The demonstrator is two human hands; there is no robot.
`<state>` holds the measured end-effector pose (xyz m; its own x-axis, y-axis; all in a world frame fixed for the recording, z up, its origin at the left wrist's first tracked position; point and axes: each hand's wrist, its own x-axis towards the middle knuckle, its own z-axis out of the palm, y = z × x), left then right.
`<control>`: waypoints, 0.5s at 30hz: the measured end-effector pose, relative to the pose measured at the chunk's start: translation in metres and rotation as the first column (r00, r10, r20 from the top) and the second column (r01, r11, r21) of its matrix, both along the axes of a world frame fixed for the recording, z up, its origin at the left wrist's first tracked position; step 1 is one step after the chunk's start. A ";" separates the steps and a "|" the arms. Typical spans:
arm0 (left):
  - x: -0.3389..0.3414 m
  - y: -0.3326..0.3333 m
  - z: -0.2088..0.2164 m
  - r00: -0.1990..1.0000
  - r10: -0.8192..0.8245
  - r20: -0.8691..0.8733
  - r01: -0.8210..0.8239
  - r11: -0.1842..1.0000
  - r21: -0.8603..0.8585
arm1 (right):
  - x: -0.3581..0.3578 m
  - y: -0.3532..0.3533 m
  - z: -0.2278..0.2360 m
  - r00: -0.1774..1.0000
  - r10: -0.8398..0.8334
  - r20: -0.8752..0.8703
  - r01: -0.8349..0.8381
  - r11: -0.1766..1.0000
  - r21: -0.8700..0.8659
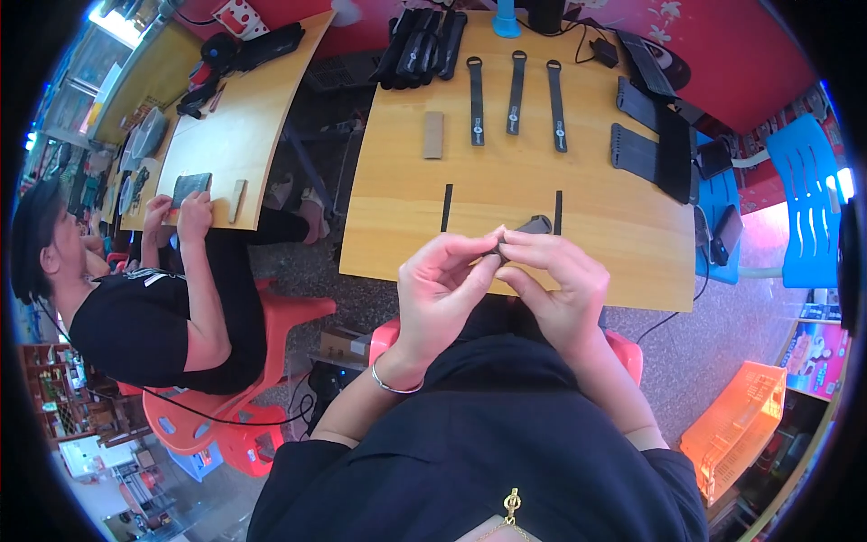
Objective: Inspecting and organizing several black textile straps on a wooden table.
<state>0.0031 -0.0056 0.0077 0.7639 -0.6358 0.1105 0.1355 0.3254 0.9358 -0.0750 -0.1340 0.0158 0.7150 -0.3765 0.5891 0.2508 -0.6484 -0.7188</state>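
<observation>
Just above the table's near edge, my left hand (pixel 444 287) and my right hand (pixel 562 287) meet with pinched fingertips. Between them is a dark grey strap (pixel 535 225), its loose end sticking out past the right fingers; most of it is hidden by the fingers. Beyond the hands lie three dark straps with ring ends, side by side: a left one (pixel 476 101), a middle one (pixel 516 93) and a right one (pixel 556 106). Two thin black strips, one on the left (pixel 447 209) and one on the right (pixel 558 212), are on the tabletop just past my fingers.
A small brown rectangular block (pixel 433 135) lies on the wooden table (pixel 388 217). Bundled black straps (pixel 420 47) are at the back left, more strap pieces (pixel 637 144) at the right. A co-worker (pixel 135 307) sits left at another table. An orange crate (pixel 731 429) stands lower right.
</observation>
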 end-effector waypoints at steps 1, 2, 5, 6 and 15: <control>0.000 -0.002 0.000 1.000 -0.001 0.000 0.001 1.000 -0.001 | -0.002 -0.001 0.000 1.000 0.007 -0.020 -0.005 0.997 0.081; -0.001 -0.004 0.001 1.000 -0.004 0.020 0.004 1.000 -0.004 | -0.003 -0.002 -0.001 0.999 0.015 -0.039 -0.008 0.987 0.161; -0.002 -0.007 0.002 1.000 -0.007 0.023 0.007 1.000 0.001 | -0.003 -0.001 -0.002 1.000 -0.004 -0.025 0.009 0.977 0.213; -0.002 -0.008 0.002 1.000 -0.004 0.004 0.004 1.000 0.008 | -0.003 -0.001 -0.002 1.000 -0.007 -0.023 0.011 0.977 0.211; -0.003 -0.013 -0.006 0.979 0.104 0.174 -0.107 0.994 0.012 | 0.004 0.007 -0.010 0.997 -0.078 -0.004 0.076 0.956 0.285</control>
